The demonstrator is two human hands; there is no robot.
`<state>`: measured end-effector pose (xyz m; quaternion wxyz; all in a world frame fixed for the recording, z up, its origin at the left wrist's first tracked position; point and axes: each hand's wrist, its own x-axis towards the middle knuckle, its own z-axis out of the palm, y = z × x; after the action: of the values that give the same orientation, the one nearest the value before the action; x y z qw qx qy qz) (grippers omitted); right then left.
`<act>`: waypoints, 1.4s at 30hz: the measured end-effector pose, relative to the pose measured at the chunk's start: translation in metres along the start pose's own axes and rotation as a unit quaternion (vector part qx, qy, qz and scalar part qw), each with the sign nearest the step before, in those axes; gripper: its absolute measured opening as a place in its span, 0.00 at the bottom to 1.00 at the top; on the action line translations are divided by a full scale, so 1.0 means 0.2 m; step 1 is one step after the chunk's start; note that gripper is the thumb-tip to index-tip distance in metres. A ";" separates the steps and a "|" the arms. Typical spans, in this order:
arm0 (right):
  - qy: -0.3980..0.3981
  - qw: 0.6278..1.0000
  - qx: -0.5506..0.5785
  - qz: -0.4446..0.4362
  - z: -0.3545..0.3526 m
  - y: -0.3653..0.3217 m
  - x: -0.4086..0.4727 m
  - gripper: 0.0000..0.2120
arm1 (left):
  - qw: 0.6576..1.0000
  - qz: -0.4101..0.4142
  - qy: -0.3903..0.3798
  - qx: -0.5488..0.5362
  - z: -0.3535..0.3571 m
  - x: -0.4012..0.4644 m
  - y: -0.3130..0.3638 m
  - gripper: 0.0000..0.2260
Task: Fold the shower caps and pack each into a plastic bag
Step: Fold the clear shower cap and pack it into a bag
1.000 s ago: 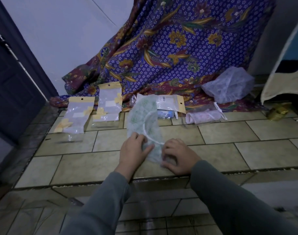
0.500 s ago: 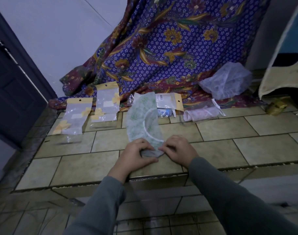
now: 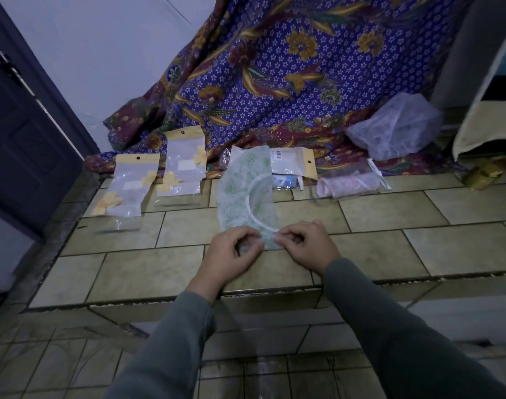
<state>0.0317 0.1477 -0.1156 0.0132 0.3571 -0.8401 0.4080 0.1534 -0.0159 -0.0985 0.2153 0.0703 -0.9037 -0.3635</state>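
A pale shower cap with green print (image 3: 243, 191) lies folded into a long curved strip on the tiled step, its white elastic rim showing. My left hand (image 3: 231, 251) and my right hand (image 3: 306, 244) both pinch its near end, fingers curled, and that end is turned up off the tiles. Two clear plastic bags with yellow headers (image 3: 131, 185) (image 3: 184, 165) lie at the left. A third bag with a yellow header (image 3: 293, 165) lies behind the cap.
A rolled pinkish cap (image 3: 349, 184) lies to the right, and a bundle of more caps in clear plastic (image 3: 395, 131) sits on the purple floral cloth (image 3: 275, 82). The step's front edge (image 3: 188, 298) drops just below my hands. A dark door (image 3: 21, 139) stands at left.
Both hands went from pressing flat on the cap's near end to pinching it, and that end has lifted and begun folding over away from me.
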 end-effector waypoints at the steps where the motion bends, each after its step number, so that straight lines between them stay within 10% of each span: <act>1: 0.000 1.000 0.002 -0.002 0.00 -0.01 0.00 0.06 | 1.000 -0.001 0.001 0.004 0.00 0.00 0.00 0.04; 14: 0.030 0.986 -0.153 0.057 0.05 -0.12 0.01 0.08 | 0.993 0.074 -0.032 0.089 0.04 0.01 -0.05 0.09; 21: 0.072 0.959 -0.256 -0.097 0.04 -0.10 -0.01 0.04 | 0.986 0.065 -0.101 0.111 -0.04 0.04 -0.08 0.17; 28: -0.031 0.969 -0.209 -0.125 -0.03 -0.06 0.00 0.19 | 0.993 0.048 -0.083 0.065 -0.04 0.03 -0.08 0.12; 42: -0.038 0.977 -0.202 -0.049 0.04 -0.08 0.05 0.12 | 0.998 -0.017 -0.006 0.059 0.00 -0.02 -0.06 0.08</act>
<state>0.0362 0.1293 -0.1062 0.0733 0.4026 -0.8868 0.2148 0.1565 -0.0237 -0.1076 0.1994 0.0962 -0.9234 -0.3137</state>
